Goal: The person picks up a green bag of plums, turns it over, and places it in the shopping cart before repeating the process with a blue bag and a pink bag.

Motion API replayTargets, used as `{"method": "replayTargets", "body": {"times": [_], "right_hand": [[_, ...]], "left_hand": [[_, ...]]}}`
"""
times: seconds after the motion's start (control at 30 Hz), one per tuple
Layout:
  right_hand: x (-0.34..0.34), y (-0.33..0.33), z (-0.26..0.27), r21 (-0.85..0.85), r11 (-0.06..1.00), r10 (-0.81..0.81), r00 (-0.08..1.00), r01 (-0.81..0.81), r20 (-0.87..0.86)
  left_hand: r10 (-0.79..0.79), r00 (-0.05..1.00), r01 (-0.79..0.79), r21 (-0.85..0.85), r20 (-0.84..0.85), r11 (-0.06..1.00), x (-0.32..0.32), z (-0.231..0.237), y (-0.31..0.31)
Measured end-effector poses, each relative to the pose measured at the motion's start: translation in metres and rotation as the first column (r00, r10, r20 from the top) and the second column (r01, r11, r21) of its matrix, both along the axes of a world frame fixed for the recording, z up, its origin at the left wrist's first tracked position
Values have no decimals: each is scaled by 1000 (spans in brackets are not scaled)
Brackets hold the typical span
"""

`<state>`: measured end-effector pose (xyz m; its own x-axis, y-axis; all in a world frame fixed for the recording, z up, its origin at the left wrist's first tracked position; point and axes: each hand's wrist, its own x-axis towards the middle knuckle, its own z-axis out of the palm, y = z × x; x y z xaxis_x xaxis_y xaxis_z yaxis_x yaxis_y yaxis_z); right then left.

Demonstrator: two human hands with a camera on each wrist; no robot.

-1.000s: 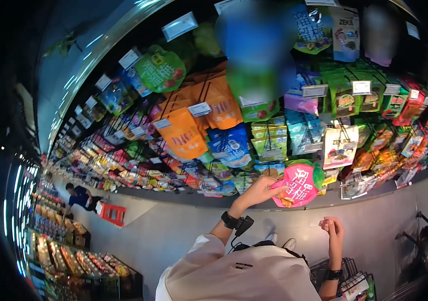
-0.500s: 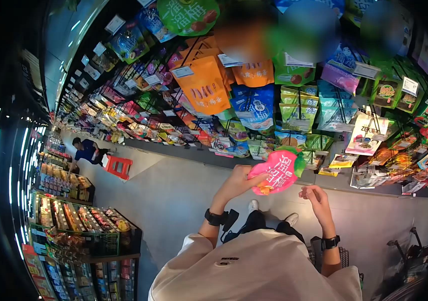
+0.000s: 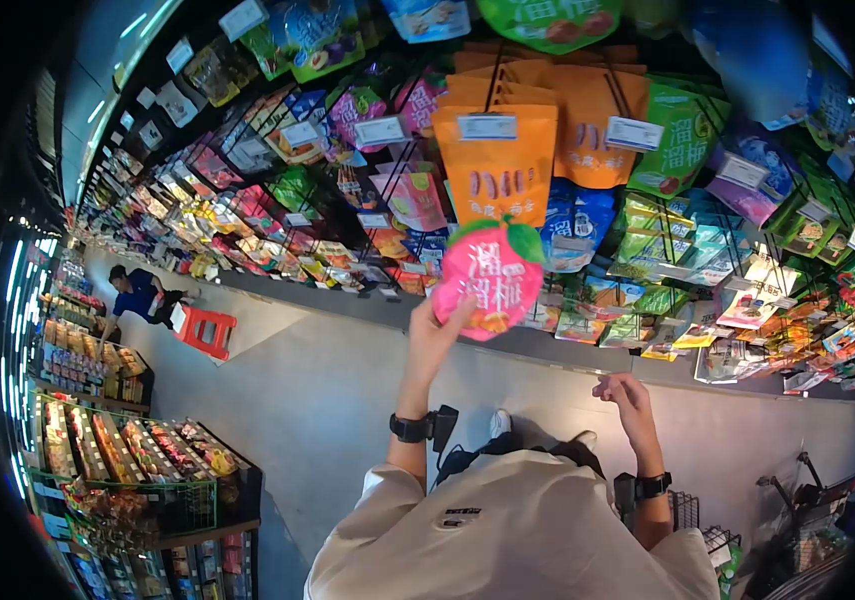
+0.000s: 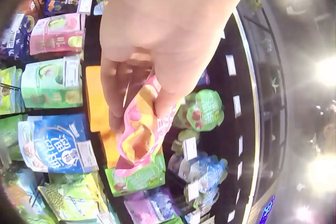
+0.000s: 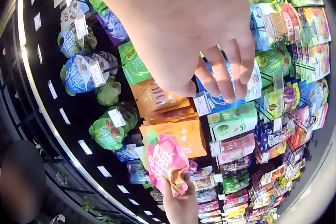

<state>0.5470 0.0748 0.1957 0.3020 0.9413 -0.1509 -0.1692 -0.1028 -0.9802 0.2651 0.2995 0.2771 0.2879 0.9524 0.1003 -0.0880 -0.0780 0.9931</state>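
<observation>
In the head view a pink peach-shaped snack bag with a green leaf corner is pinched at its lower left edge by my left hand. It is held up in front of hanging orange pouches. The left wrist view shows the thumb and fingers of my left hand gripping the bag, seen edge-on. My right hand holds nothing, its fingers loosely bent, away from the rack. In the right wrist view, the bag is below my right hand.
Hanging snack bags fill the rack, with a green pouch and a blue pouch beside the orange ones. A person in dark clothing is beside a red stool at the left. A low display stands at the lower left.
My left hand has carried the pink bag left and up, from near the lower rack to in front of the orange pouches. The head view has shifted left along the rack. My right hand remains empty.
</observation>
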Motion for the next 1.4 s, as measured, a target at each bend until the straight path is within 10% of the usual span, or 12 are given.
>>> {"method": "replayTargets", "body": {"times": [0.83, 1.4], "right_hand": [[16, 121, -17, 29, 987, 158, 987, -157, -34], [-107, 245, 67, 97, 931, 342, 934, -352, 106]], "left_hand": [[359, 920, -319, -237, 154, 918, -12, 16, 73], [67, 968, -9, -232, 244, 973, -36, 14, 161]]}}
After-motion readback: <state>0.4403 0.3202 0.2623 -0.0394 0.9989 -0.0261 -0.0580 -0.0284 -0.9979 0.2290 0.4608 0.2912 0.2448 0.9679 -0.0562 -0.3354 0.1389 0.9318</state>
